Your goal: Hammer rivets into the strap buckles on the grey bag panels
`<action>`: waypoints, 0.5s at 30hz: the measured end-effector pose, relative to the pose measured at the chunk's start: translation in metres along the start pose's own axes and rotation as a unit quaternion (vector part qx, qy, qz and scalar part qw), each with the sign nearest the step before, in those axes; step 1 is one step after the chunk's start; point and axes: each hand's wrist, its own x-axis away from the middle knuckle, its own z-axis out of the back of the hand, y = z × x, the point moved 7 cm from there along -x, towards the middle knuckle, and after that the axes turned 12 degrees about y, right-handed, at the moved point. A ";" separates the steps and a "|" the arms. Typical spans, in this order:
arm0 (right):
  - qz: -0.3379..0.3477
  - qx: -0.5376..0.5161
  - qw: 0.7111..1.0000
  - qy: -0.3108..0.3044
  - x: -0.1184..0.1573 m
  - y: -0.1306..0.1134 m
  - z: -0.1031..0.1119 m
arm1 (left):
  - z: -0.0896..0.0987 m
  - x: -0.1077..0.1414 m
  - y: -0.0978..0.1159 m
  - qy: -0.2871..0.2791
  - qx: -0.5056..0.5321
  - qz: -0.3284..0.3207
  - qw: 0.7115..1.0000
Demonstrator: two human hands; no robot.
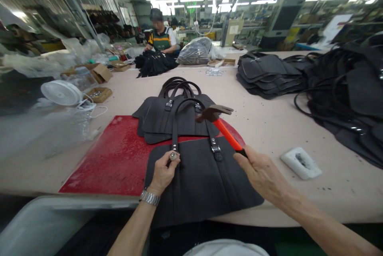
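Observation:
A dark bag panel (206,180) lies in front of me, partly on a red mat (113,156), its looped strap handle (175,124) running up from it. My left hand (164,170) pinches a short metal punch (172,155), seen end-on, over the left strap beside its shiny rivets. Gripped in my right hand (254,168) is a claw hammer (226,132) with an orange handle and brown head, raised above the panel's right side. A silver buckle (215,149) sits on the right strap. Behind it, more panels with handles (158,118) overlap on the mat.
Stacked dark panels (269,72) and a larger pile (356,88) cover the table's right side. A white foam block (301,162) lies nearer. On the left are a small white fan (62,92) and a box of metal parts (98,94). Across the table, a co-worker (161,36) handles dark pieces.

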 end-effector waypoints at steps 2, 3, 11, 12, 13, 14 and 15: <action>0.060 -0.017 0.998 0.021 0.002 -0.028 -0.007 | 0.001 0.000 0.000 0.008 -0.002 0.000 1.000; 0.091 -0.010 0.996 0.010 0.004 -0.040 -0.015 | 0.001 0.000 0.000 0.012 -0.005 0.000 1.000; 0.076 0.063 0.984 -0.150 0.015 -0.019 -0.049 | 0.000 0.001 0.003 0.000 -0.005 0.006 1.000; 0.036 0.039 0.988 -0.141 0.014 -0.006 -0.044 | 0.000 0.001 0.003 -0.001 0.001 0.009 1.000; -0.017 0.000 0.990 -0.139 0.013 0.010 -0.041 | 0.000 0.001 0.003 0.000 0.006 0.011 1.000; -0.080 -0.047 0.986 -0.140 0.014 0.028 -0.040 | 0.000 0.001 0.002 0.000 0.009 0.012 1.000; -0.141 -0.091 0.975 -0.144 0.018 0.047 -0.041 | 0.000 0.001 0.002 -0.001 0.010 0.013 1.000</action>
